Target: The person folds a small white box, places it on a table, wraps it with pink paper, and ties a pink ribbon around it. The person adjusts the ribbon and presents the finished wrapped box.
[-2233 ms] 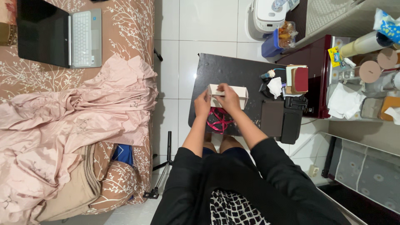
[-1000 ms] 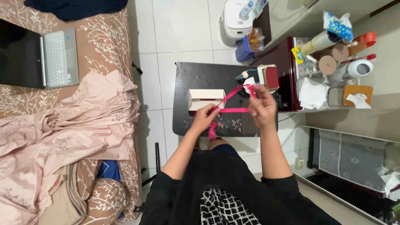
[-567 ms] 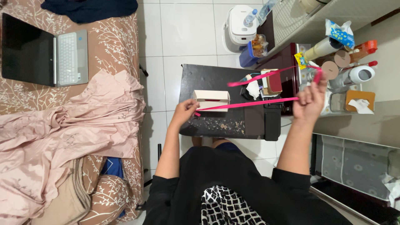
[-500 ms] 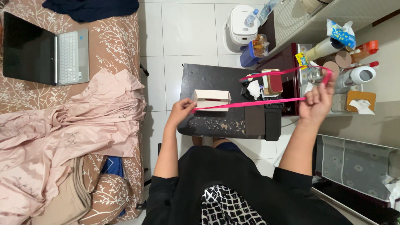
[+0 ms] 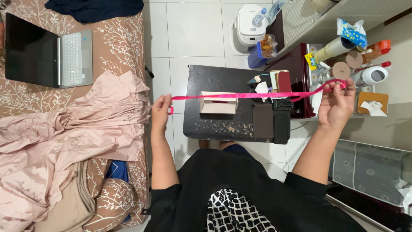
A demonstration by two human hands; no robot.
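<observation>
A long pink ribbon (image 5: 240, 96) is stretched taut between my two hands, well above a small black table (image 5: 219, 76). My left hand (image 5: 161, 111) pinches one end out past the table's left edge, over the white floor tiles. My right hand (image 5: 337, 103) grips the other end far to the right, beside a cluttered shelf. Under the ribbon, a small cream box (image 5: 218, 103) sits on the table with a pink strip showing at its front.
Dark wallets and cases (image 5: 270, 122), a tissue and a maroon booklet (image 5: 283, 80) lie on the table's right side. A bed with a pink sheet (image 5: 73, 129) and an open laptop (image 5: 49, 47) is to the left. A white cooker (image 5: 246, 23) stands behind.
My hands lifted the ribbon off the table and pulled it apart. In the last half second my left hand swung left past the table edge, drawing the ribbon straight over the box.
</observation>
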